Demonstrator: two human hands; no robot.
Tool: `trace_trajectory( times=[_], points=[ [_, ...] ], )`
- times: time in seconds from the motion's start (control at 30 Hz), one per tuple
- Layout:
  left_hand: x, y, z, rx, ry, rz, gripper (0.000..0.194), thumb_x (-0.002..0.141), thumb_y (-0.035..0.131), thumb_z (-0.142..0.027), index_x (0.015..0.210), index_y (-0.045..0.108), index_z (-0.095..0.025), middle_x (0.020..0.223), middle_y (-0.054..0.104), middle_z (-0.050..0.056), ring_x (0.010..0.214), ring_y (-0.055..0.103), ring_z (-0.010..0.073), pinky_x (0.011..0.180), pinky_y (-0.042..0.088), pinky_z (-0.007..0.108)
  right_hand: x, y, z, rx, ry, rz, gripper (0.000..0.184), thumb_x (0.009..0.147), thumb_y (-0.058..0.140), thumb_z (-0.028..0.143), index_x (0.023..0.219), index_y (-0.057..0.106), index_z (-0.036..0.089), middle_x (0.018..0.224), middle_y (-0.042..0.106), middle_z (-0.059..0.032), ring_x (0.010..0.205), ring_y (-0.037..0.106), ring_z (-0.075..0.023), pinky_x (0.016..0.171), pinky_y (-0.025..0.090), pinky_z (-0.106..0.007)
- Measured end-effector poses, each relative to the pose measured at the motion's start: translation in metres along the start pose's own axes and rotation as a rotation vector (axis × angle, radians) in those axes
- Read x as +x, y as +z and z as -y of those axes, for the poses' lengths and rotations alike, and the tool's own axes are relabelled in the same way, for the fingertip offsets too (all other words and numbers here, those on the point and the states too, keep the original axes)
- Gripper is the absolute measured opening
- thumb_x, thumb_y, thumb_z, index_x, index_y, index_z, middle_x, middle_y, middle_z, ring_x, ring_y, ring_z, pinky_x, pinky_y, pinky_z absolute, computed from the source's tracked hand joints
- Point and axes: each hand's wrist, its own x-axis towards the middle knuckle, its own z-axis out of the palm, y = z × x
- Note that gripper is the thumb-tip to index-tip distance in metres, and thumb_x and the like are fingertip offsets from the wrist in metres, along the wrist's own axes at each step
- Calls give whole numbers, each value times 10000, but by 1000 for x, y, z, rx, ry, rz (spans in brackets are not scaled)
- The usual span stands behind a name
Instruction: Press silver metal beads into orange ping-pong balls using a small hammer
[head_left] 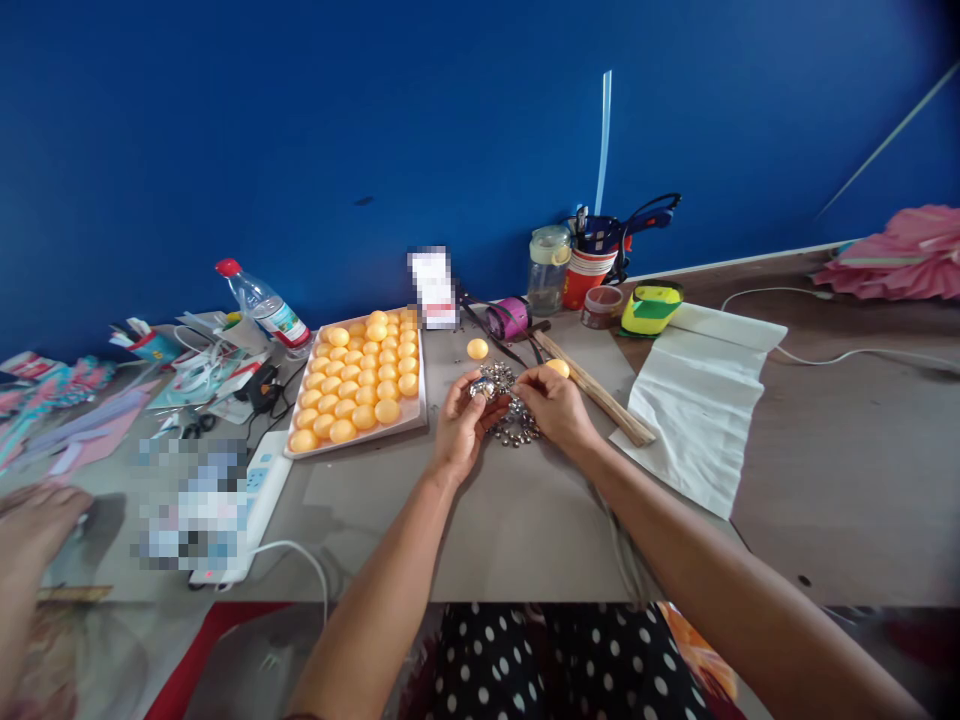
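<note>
My left hand (pixel 463 425) is closed around a shiny silver round piece (pixel 482 387), held up between thumb and fingers. Close by on its right, my right hand (pixel 556 408) is pinched, its fingertips near the silver piece; whatever they grip is too small to make out. Beneath and between both hands lies a pile of small silver beads (pixel 517 428) on the grey table. One orange ball (pixel 478 349) rests just beyond my left hand. Another orange ball (pixel 558 368) shows partly behind my right hand.
Left stands a white tray (pixel 421 405) of orange balls. A wooden stick (pixel 600 392), white cloth (pixel 694 400), purple ribbon roll (pixel 508 318), glass jar (pixel 549 275) and red cup (pixel 586 280) are right and behind. Far left are a power strip (pixel 262 480) and another person's hand (pixel 45 515).
</note>
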Motion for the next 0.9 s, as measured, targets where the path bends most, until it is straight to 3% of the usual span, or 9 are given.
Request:
trace_trajectory(
  times=[0.13,0.3,0.47,0.6,0.7,0.8,0.9],
  points=[
    [-1,1,-1,-6,8,2,410,698,724,-293,1060,544,-229,964,645,20,809,655,166,806,501,349,-4,1,7,290,96,143,219,725,612,389,798,598,183,515,483,57,477,416,-89,483,322,-231],
    [-2,3,-1,14,25,3,379,703,718,-293,1042,559,-233,925,638,0,792,622,141,786,507,331,-10,5,17,446,147,231,212,695,653,338,809,570,180,634,589,36,480,476,-71,486,355,-224],
    [-2,0,3,36,43,37,361,737,688,-292,1067,555,-227,961,613,12,787,600,126,740,515,295,-12,7,20,443,184,229,190,685,648,321,735,536,175,514,528,65,432,442,-64,459,332,-215],
    [0,-5,8,96,67,34,380,752,671,-317,1102,548,-233,1009,599,24,817,590,130,749,513,292,-11,7,16,417,215,246,198,664,640,299,788,550,173,598,592,38,464,496,-82,471,355,-223],
    [1,-7,11,144,79,22,386,754,666,-329,1111,551,-238,1045,591,29,878,585,145,806,505,318,-11,7,15,356,220,223,175,666,612,293,780,542,181,581,566,49,436,453,-75,452,332,-224],
    [1,-8,12,165,83,31,385,763,655,-339,1121,549,-245,1087,583,35,948,574,166,850,494,344,-11,8,16,261,191,189,147,660,600,287,755,562,180,527,483,68,455,396,-74,462,313,-223],
    [0,-8,13,199,94,31,395,768,648,-350,1136,548,-248,1123,572,42,976,568,174,862,491,348,-11,8,17,202,133,166,132,640,605,278,716,578,174,601,506,47,522,407,-79,513,337,-232]
  ],
)
